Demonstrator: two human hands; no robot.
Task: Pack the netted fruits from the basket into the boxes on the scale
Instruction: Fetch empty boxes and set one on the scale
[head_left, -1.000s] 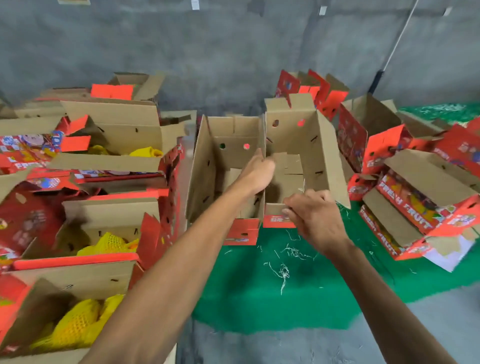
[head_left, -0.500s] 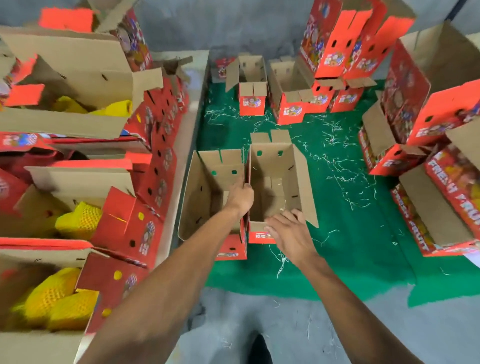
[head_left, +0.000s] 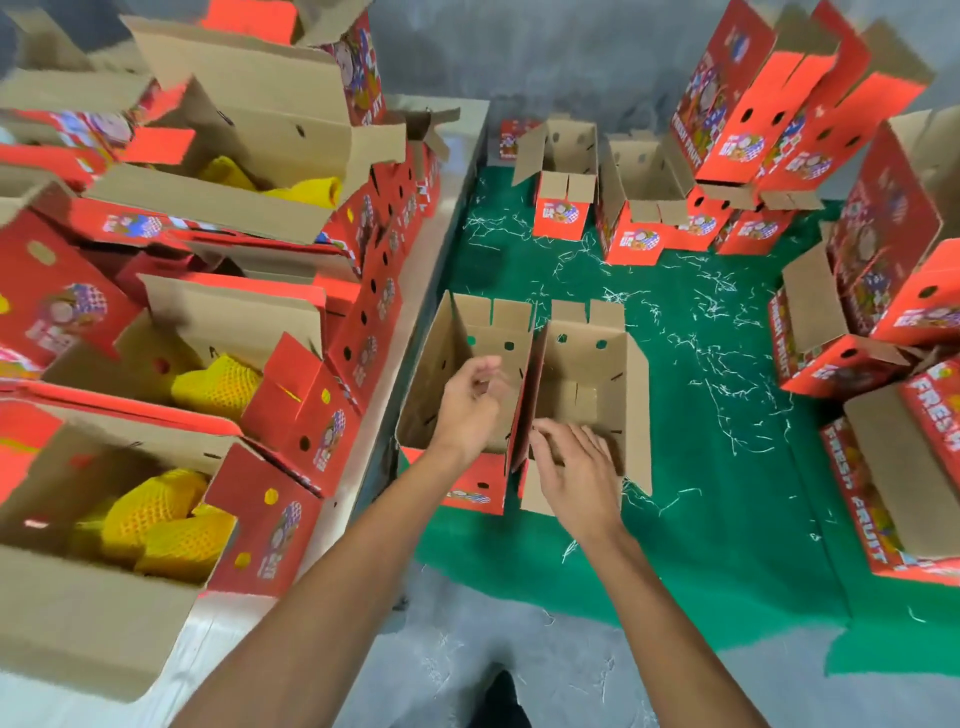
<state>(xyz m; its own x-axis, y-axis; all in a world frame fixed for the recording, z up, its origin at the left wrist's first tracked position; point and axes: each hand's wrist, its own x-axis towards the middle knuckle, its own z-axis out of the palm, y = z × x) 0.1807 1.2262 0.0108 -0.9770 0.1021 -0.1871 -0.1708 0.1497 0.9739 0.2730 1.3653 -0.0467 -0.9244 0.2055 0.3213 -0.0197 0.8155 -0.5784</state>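
Green matting (head_left: 727, 493) covers a grey floor and is strewn with pale shreds (head_left: 691, 322). Two empty cardboard boxes stand side by side at its near left edge, flaps up: the left open box (head_left: 447, 364) and the right open box (head_left: 623, 374), their adjoining walls touching. The left hand (head_left: 470, 410) hovers over the left open box, fingers loosely curled and grasping nothing. The right hand (head_left: 579, 478) lies over the near wall of the right open box, fingers spread and relaxed; whether they touch the cardboard cannot be told. Netted fruits (head_left: 156, 525) in yellow mesh lie in packed red boxes (head_left: 270, 525) on a raised ledge (head_left: 415, 280) to the left; more yellow netted fruit shows in the boxes behind. Further empty red boxes (head_left: 561, 187) stand at the far edge of the matting, and others (head_left: 883, 312) are stacked along the right side. A dark shoe tip (head_left: 498, 696) shows at the bottom edge.
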